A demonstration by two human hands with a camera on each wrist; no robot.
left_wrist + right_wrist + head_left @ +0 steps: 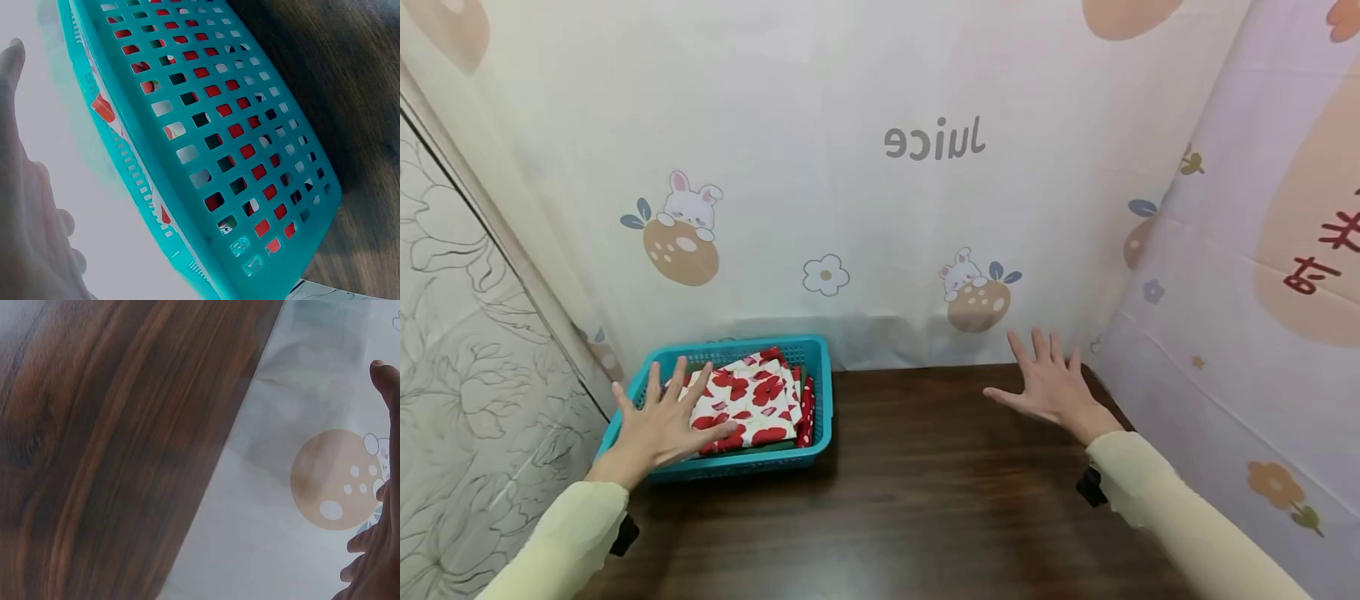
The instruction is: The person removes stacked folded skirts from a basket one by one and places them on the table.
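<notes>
Nearest are two pale yellow sleeves, the left one and the right one, each with a black device at the wrist, the left device and the right device. Beyond its cuff, the left hand is stretched forward, its fingers straight, spread wide and released; in the head view it covers the left front part of the basket, while the left wrist view shows a gap between the hand and the rim. The right hand reaches out likewise, its fingers fanned and released, thumb toward the middle, well apart from the basket and near the far right corner of the table.

The dark brown table spreads beneath both hands. On its far left stands the basket, blue-green with pierced walls, upright, near the back curtain. Inside lie folded cloths: a white cloth with red flowers on top, a red cloth with white dots at the right, and a green cloth along the front.

At the left rises a pale panel with line-drawn flowers, at the right a side curtain. Farthest hangs the back curtain, printed with rabbits on fruit, a flower and a mirrored word, "Juice"
</notes>
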